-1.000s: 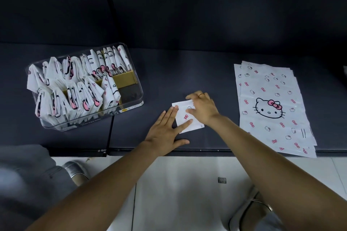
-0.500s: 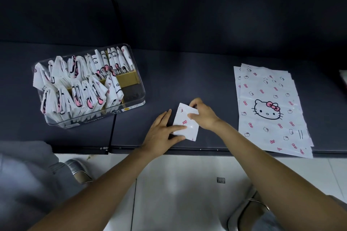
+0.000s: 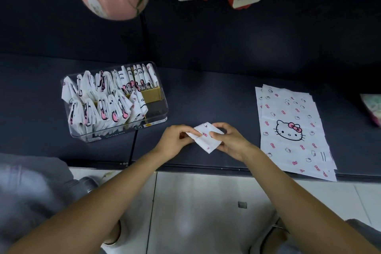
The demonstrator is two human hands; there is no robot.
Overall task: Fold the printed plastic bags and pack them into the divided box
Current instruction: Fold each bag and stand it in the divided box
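Dark counter (image 3: pixel 206 93) takes up most of the view. On its right side sits the stack of flat printed bags (image 3: pixel 292 130), not folded yet. Over on the left is the clear divided box (image 3: pixel 160 107), already mostly stuffed with folded bags (image 3: pixel 99 101) standing on edge, with a bit of room at its right end by the tan divider (image 3: pixel 151 96).

Smallest thing is the folded bag (image 3: pixel 207 137) being worked on, held up just above the counter between box and stack. To do this bit well I'd say squeeze the creases tight so it doesn't spring open, keep it the same size as the others, then slide it in on edge at that free end.

Left hand (image 3: pixel 175 140) pinches the bag's left corner, fingers curled in close. Right hand (image 3: pixel 231 140) grips the right side, thumb on top and fingers wrapped under. Neither is spread open.
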